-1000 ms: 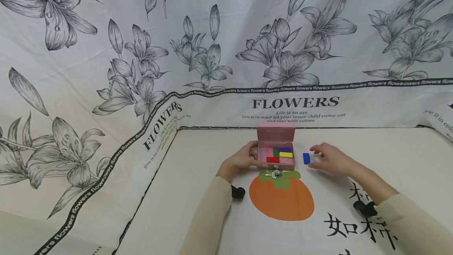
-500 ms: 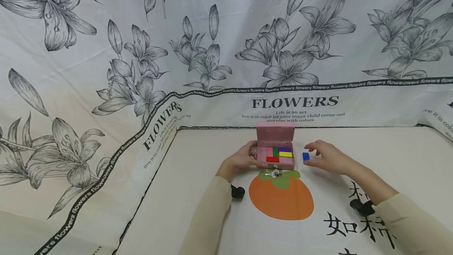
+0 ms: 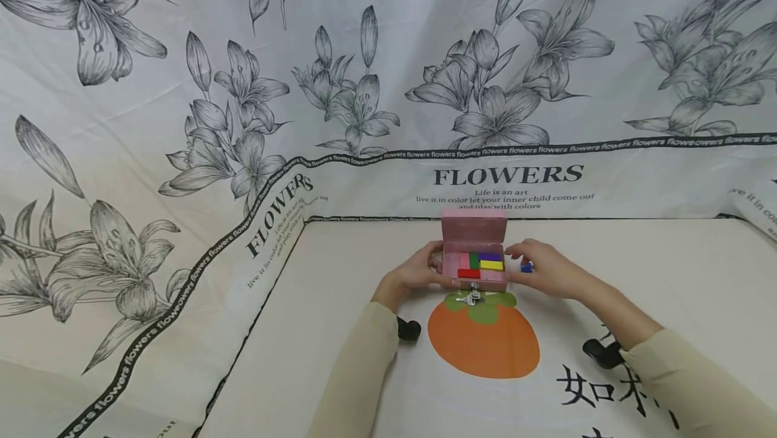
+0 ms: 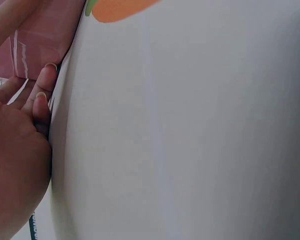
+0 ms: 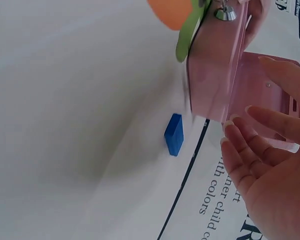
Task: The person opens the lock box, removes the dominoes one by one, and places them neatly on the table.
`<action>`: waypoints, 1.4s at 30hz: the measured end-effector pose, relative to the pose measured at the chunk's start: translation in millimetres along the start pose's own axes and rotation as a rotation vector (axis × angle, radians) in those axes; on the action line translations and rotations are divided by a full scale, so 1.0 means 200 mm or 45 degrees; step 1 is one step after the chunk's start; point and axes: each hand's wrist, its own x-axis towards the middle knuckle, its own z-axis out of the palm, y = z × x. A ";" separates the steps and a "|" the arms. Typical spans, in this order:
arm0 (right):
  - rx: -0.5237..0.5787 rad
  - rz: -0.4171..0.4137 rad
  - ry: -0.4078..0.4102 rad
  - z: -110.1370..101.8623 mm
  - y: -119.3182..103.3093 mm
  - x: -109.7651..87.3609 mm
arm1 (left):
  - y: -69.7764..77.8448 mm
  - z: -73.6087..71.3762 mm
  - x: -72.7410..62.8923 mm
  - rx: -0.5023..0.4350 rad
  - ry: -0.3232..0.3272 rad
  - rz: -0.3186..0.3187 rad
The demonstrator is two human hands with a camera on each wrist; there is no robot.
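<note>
The open pink box (image 3: pixel 494 286) stands near the table's rear edge, white tablecloth (image 3: pixel 291 343) stretching wide on both sides. The left hand (image 3: pixel 415 268) grips its left side. The right hand (image 3: pixel 549 270), fingers parted and loosely bent, hovers at its right side; contact is unclear. The blue block (image 5: pixel 174 134) rests on the cloth just right of the box.

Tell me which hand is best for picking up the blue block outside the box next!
Probably the right hand: it's right by the blue block and looks open. The left hand is farther away, holding the pink box at its left end.
</note>
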 end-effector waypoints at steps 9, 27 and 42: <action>0.085 -0.047 -0.030 0.05 -0.06 0.08 | 0.01 0.00 -0.01 0.005 0.001 -0.001; 0.066 -0.106 -0.102 0.15 -0.06 0.24 | 0.00 0.00 -0.01 -0.069 -0.042 0.014; 0.011 -0.087 -0.143 0.19 -0.06 0.31 | 0.01 -0.01 -0.01 -0.026 -0.036 0.021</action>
